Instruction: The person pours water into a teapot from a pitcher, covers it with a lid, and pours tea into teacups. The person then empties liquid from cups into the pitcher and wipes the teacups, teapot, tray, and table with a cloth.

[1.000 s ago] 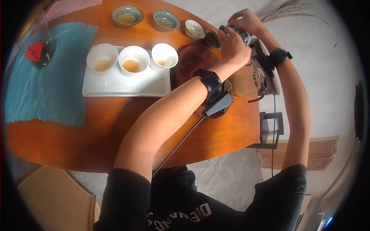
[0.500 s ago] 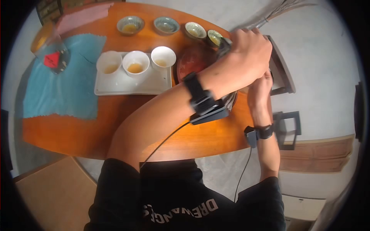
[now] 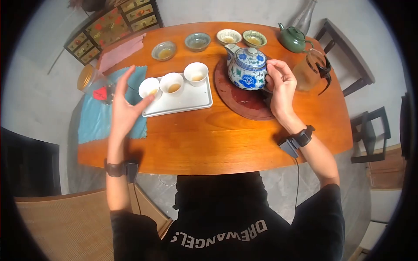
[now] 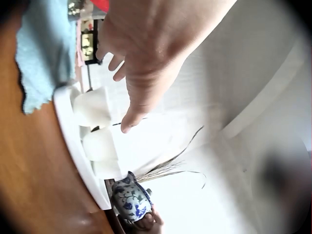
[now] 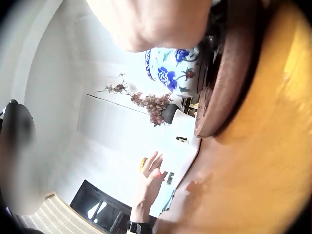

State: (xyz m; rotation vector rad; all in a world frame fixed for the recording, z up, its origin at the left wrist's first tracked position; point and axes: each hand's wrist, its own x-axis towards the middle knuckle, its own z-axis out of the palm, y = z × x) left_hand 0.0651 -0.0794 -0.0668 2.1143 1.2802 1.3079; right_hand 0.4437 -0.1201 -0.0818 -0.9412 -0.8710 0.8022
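Observation:
My right hand (image 3: 282,89) grips the handle of a blue-and-white floral teapot (image 3: 248,78), lid on and spout pointing left. The pot stands over a round reddish-brown tea board (image 3: 244,106); in the right wrist view its base is close to the board (image 5: 226,83). At the left, my left hand (image 3: 123,106) is raised with fingers and thumb spread, holding nothing. Its thumb tip overlaps the nearest white cup (image 3: 148,85) in the head view. That cup, a middle cup (image 3: 170,81) and a right cup (image 3: 196,71) hold some amber tea on a white tray (image 3: 187,103).
Several small glazed bowls (image 3: 198,41) line the back. A green teapot (image 3: 292,40) and a glass pitcher (image 3: 303,74) stand at the right. On the left are a gold-lidded jar (image 3: 96,85), a blue cloth (image 3: 102,124) and a pink cloth (image 3: 122,54).
My left hand has moved from the far right, where its arm crossed over, to the left side. My right hand has come to the blue-and-white teapot's handle. The head view has shifted.

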